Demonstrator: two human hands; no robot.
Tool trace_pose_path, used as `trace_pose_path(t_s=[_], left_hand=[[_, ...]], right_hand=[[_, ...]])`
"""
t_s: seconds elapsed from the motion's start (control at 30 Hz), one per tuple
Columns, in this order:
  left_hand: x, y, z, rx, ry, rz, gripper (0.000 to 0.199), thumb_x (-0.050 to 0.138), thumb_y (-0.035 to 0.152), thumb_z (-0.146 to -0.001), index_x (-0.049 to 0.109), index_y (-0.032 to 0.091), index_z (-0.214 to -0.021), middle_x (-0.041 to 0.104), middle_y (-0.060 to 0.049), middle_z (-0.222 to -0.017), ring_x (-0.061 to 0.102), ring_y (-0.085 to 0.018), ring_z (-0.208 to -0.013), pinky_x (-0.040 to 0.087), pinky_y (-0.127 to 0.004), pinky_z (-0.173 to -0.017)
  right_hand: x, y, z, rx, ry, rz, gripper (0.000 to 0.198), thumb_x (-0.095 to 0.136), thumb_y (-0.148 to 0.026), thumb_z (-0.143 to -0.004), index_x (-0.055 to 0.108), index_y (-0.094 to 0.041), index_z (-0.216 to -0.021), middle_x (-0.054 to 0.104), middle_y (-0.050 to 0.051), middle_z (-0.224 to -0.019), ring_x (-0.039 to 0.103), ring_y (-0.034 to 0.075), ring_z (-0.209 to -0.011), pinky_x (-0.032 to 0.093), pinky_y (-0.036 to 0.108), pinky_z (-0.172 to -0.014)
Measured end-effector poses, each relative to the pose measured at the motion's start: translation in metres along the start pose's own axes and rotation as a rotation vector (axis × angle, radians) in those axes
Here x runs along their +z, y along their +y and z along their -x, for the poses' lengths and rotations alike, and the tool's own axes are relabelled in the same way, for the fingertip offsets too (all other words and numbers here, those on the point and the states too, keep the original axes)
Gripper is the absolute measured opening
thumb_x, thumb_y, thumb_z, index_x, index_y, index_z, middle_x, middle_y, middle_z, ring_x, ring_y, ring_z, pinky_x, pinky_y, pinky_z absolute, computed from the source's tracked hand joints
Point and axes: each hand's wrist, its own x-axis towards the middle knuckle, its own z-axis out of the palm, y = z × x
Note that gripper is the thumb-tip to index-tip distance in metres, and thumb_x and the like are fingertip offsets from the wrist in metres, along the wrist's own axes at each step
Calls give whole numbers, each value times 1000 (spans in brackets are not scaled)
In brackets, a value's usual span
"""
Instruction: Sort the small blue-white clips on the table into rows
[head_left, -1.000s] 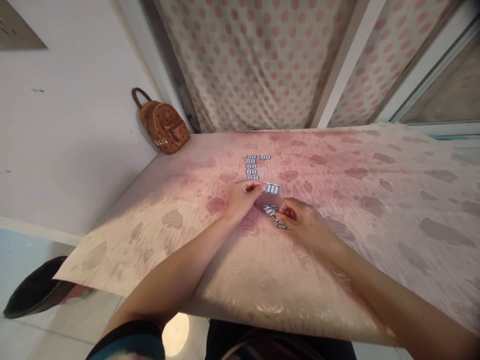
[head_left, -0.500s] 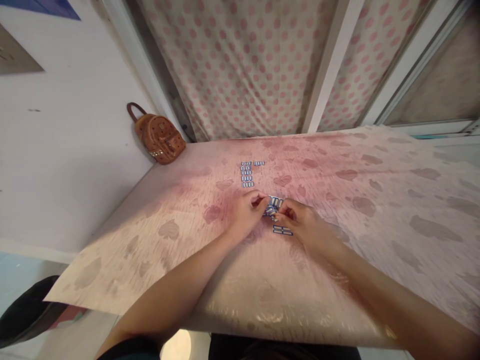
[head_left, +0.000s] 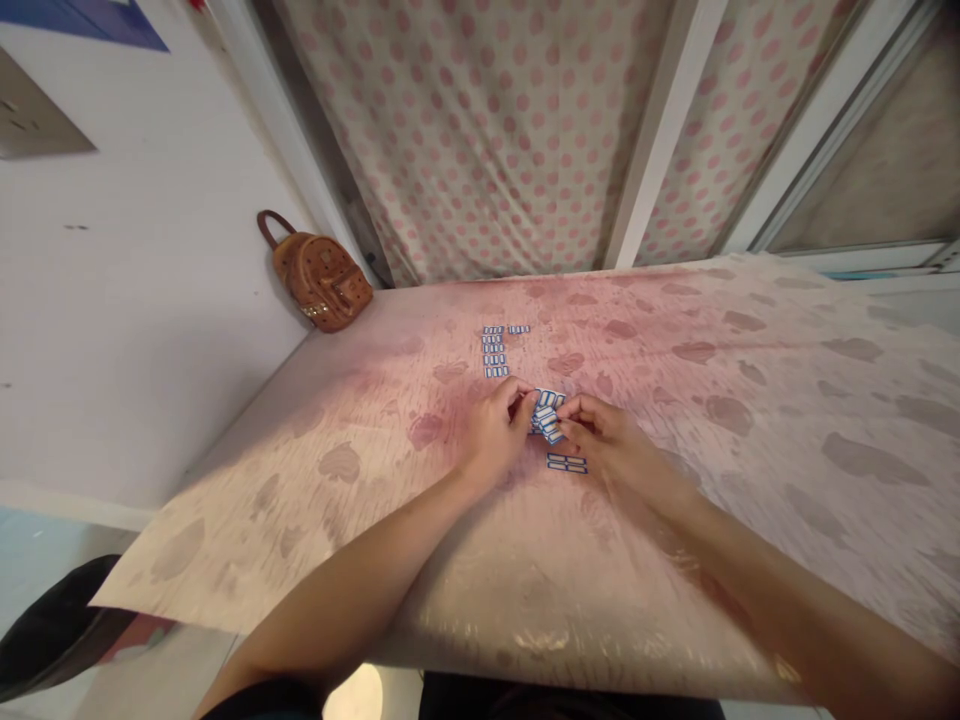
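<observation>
My left hand (head_left: 504, 428) is closed, thumb against fingers, on the left edge of a small sheet of blue-bordered label stickers (head_left: 549, 397). Over the lower part of that sheet lies a tilted smaller piece of label stickers (head_left: 550, 424). The thumb and index finger of my right hand (head_left: 596, 428) pinch this piece at its right edge. Just below the hands, a separate strip of label stickers (head_left: 567, 463) lies flat on the table. Farther back, several stickers stand in a neat column (head_left: 495, 350), with a short row (head_left: 519, 329) to its right.
A patterned plastic cover lies over the table (head_left: 675, 400), whose near edge runs in front of me. Against the wall at the back left sits a small brown backpack (head_left: 324, 280). A dotted curtain (head_left: 480, 130) hangs behind the table.
The smaller piece of label stickers now shows more fully, tilted over the sheet. My right fingers have shifted slightly to its right edge. My left hand has barely moved.
</observation>
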Motion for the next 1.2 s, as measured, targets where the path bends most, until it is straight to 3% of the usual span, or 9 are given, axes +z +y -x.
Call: trace_pose_path(t_s=[0.27, 0.53, 0.87, 1.07, 1.2], left_hand=[[-1, 1, 2, 3, -1, 10, 22, 50, 39, -100, 58, 21, -91, 60, 1, -72, 58, -15, -64, 42, -25, -60], [-4, 4, 1, 99, 2, -146, 18, 48, 34, -101, 59, 22, -94, 60, 1, -72, 55, -14, -62, 38, -25, -61], [-7, 1, -4, 11, 42, -64, 19, 47, 35, -102, 58, 21, -94, 62, 0, -73, 57, -15, -63, 36, -25, -59], [-12, -1, -8, 14, 98, -103, 16, 48, 30, -101, 58, 20, -94, 56, 3, -65, 52, -13, -58, 34, -24, -57], [-13, 0, -9, -6, 98, -139, 13, 49, 25, -100, 58, 19, -93, 60, 3, -68, 55, -12, -60, 35, -22, -59]], right_hand=[[0, -2, 2, -37, -5, 45, 18, 60, -38, -86, 61, -20, -89, 61, 1, -80, 56, 16, -70, 47, 29, -63], [-2, 12, -1, -89, -58, 49, 15, 58, -36, -92, 61, -21, -94, 62, 1, -84, 57, 16, -73, 46, 29, -66], [-2, 0, 1, -19, -42, -33, 15, 59, -34, -86, 62, -21, -93, 64, 3, -90, 61, 18, -80, 54, 33, -72], [-12, 7, -4, -66, -5, 276, 13, 52, -24, -82, 64, -21, -84, 65, 2, -78, 60, 18, -71, 49, 31, -66], [-15, 15, -6, -77, 5, 410, 20, 46, -17, -79, 64, -21, -87, 70, 3, -83, 64, 19, -75, 48, 32, -69]])
